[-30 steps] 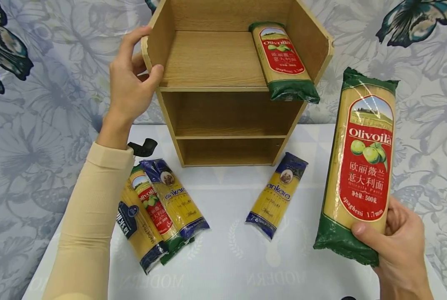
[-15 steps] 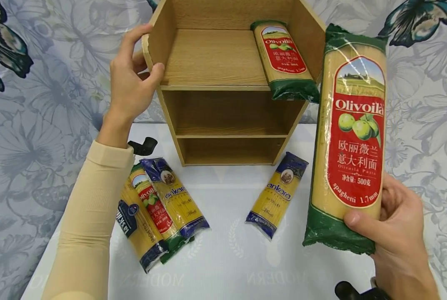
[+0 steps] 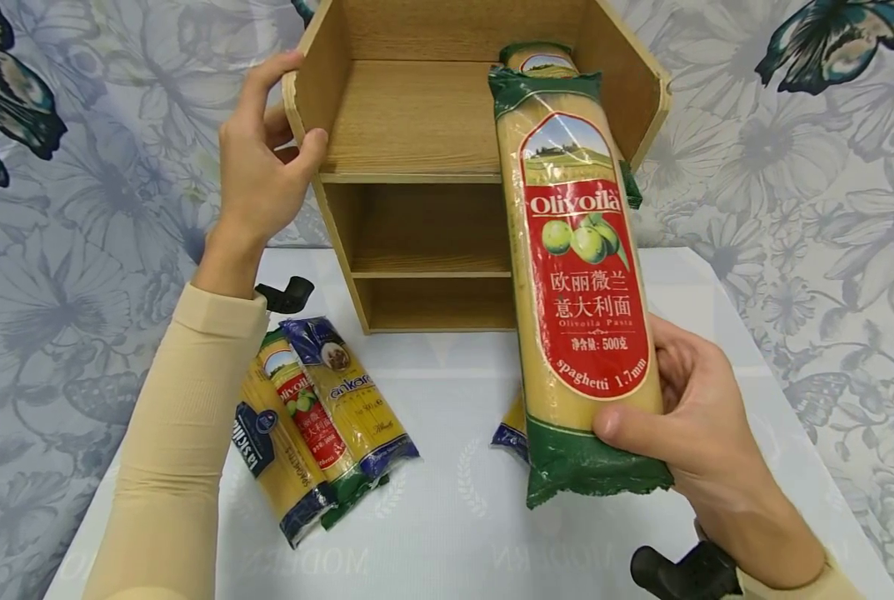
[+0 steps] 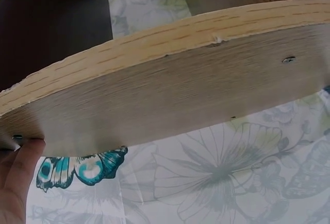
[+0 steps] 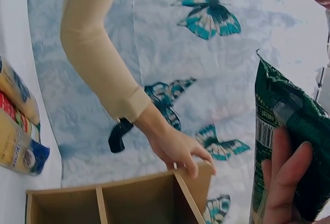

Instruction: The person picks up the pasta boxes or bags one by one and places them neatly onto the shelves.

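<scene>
My left hand (image 3: 267,158) grips the left side panel of a small wooden shelf unit (image 3: 417,117), thumb on its front edge. In the left wrist view, fingers (image 4: 23,170) touch that panel's outer face. My right hand (image 3: 705,425) holds a spaghetti packet (image 3: 585,292), red-labelled with green ends, by its lower part. It is tilted in front of the unit's right side. Behind it, a second Olivoila packet (image 3: 540,62) lies on the top shelf, mostly hidden. The right wrist view shows the held packet's green end (image 5: 273,103) against my fingers.
Three spaghetti packets lie overlapping at the left on the white table (image 3: 432,500); the uppermost is a blue-ended ankara packet (image 3: 352,400). Another blue-ended packet (image 3: 514,429) pokes out beneath the held one. Two lower compartments (image 3: 432,229) face me. Patterned wallpaper (image 3: 829,208) stands behind.
My right hand has carried the spaghetti packet left, from beside the unit to in front of its right side, covering the packets behind and below. The left hand stays on the panel.
</scene>
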`<state>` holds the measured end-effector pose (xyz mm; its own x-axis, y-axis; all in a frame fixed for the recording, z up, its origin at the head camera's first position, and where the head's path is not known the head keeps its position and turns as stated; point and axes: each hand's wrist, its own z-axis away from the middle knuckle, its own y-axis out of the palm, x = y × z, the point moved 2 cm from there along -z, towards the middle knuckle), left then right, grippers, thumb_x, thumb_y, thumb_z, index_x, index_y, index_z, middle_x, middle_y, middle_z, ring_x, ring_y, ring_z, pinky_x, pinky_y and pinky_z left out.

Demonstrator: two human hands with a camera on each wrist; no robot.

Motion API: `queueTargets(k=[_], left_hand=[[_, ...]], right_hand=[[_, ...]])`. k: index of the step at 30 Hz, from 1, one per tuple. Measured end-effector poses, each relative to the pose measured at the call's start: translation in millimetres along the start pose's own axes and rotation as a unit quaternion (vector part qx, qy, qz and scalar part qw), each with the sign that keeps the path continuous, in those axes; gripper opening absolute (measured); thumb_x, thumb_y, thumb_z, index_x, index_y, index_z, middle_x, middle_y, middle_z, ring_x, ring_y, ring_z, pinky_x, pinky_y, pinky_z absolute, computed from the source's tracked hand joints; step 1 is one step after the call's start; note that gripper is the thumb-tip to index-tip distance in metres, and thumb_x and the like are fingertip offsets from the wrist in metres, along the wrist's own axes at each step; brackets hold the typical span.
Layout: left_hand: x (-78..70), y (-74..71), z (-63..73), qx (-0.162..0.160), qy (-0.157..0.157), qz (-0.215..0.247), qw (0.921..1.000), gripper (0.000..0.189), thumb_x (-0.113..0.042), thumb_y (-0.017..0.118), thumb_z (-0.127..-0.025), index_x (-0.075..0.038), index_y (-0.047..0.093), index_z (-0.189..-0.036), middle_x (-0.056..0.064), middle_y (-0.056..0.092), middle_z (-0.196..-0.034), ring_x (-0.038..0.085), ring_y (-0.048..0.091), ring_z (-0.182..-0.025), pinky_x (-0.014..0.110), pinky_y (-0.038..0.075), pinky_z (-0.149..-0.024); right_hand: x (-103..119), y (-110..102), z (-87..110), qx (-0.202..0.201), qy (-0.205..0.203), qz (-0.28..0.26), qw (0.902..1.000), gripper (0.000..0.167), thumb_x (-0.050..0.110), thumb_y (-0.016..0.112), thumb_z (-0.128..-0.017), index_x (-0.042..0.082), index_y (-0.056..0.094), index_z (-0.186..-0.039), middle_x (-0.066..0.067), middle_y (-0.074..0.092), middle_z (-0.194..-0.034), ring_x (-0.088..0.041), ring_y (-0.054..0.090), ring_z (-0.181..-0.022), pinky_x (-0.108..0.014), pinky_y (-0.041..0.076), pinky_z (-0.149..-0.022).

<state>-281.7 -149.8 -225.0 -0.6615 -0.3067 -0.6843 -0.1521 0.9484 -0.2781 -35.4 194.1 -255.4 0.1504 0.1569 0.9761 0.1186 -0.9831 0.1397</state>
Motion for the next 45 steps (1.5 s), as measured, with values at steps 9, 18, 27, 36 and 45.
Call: queueTargets(k=[9,18,27,36,45], left_hand=[[5.3,2.2,-0.5,0.014,0.076,-0.001,0.9970,0.057,-0.002,0.061,-0.093,-0.019,0.052,-0.147,0.015,0.069,-0.124,0.025,0.072,-0.105,0.030,0.061,-0.077],[4.1,1.9,0.1,-0.001,0.049,-0.007,0.9988,0.058,-0.003,0.062,-0.092,-0.020,0.053,-0.146,0.012,0.070,-0.123,0.023,0.072,-0.105,0.029,0.061,-0.077],[2.7,2.4,-1.0,-0.002,0.046,-0.005,0.9989,0.059,-0.003,0.062,-0.091,-0.019,0.052,-0.147,0.012,0.069,-0.126,0.023,0.071,-0.106,0.031,0.060,-0.079],[4.9,1.5,-1.1,0.013,0.098,-0.019,0.9949,0.057,-0.004,0.060,-0.093,-0.016,0.050,-0.148,0.014,0.068,-0.126,0.026,0.072,-0.106,0.031,0.061,-0.078],[6.5,-0.4,-0.1,0.008,0.097,-0.016,0.9951,0.057,-0.003,0.060,-0.093,-0.017,0.051,-0.147,0.015,0.069,-0.125,0.026,0.072,-0.105,0.030,0.061,-0.076]], right_hand=[[6,14,-19.4,0.034,0.049,0.012,0.9982,0.049,-0.002,0.072,-0.085,-0.008,0.056,-0.131,-0.027,0.068,-0.116,-0.033,0.073,-0.092,-0.039,0.061,-0.079],[6,23,-35.5,0.052,0.094,-0.030,0.9938,0.048,0.004,0.071,-0.091,-0.008,0.052,-0.132,-0.024,0.068,-0.118,-0.030,0.073,-0.095,-0.040,0.060,-0.082],[5,29,-52.3,0.058,0.104,-0.080,0.9896,0.045,0.008,0.068,-0.094,-0.008,0.048,-0.132,-0.021,0.069,-0.118,-0.029,0.073,-0.096,-0.041,0.060,-0.083],[8,36,-69.2,0.026,0.132,-0.116,0.9841,0.051,0.011,0.068,-0.097,-0.007,0.043,-0.138,-0.019,0.067,-0.122,-0.027,0.074,-0.096,-0.039,0.058,-0.084],[5,41,-92.8,-0.011,0.156,-0.127,0.9795,0.052,0.015,0.071,-0.097,-0.003,0.046,-0.139,-0.016,0.066,-0.126,-0.025,0.074,-0.098,-0.037,0.059,-0.083]])
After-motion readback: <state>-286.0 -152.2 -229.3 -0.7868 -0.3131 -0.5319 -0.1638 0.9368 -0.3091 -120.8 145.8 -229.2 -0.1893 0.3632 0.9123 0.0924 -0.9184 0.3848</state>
